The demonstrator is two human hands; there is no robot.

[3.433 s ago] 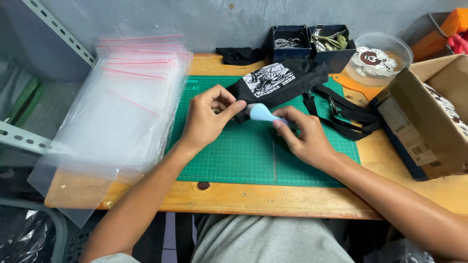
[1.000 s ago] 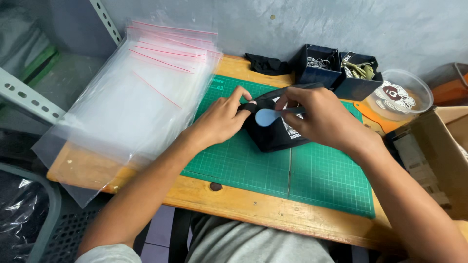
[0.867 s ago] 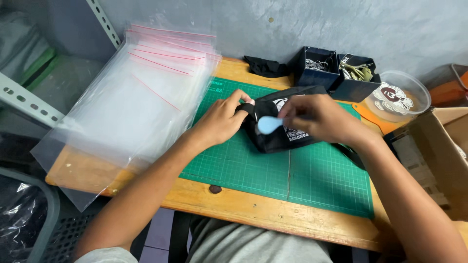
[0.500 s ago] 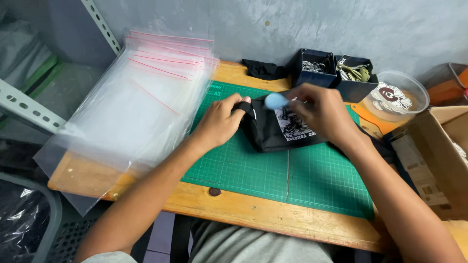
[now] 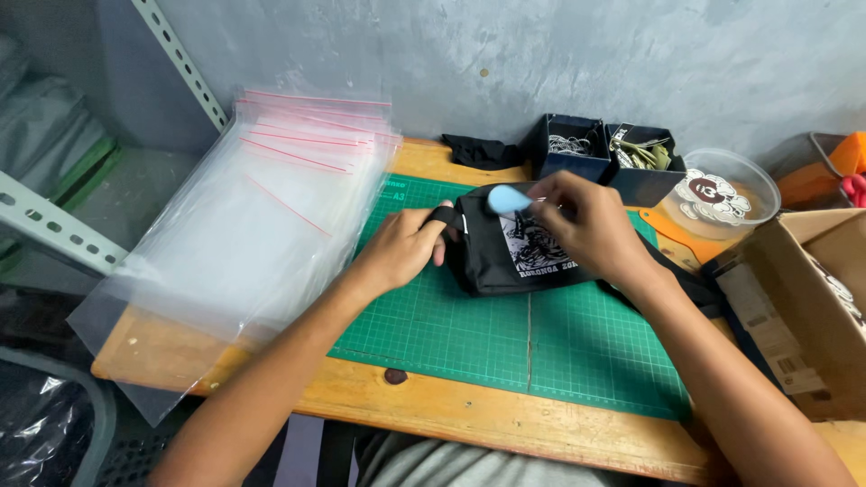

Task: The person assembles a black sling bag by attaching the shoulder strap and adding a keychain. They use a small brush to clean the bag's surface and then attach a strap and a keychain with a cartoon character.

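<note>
Two hands meet at the black pouch [image 5: 514, 257]: left hand [image 5: 401, 248] grips its left edge; right hand [image 5: 586, 225], above it, pinches a pale blue tag [image 5: 508, 198].

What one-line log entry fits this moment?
left hand: holds bag | right hand: holds blue tag | mat: under bag

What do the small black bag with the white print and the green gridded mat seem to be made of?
Small black bag with white print: likely woven fabric, matte; it creases softly. Green gridded mat: probably rubbery plastic, matte; it lies flat with a crisp printed grid.
</note>
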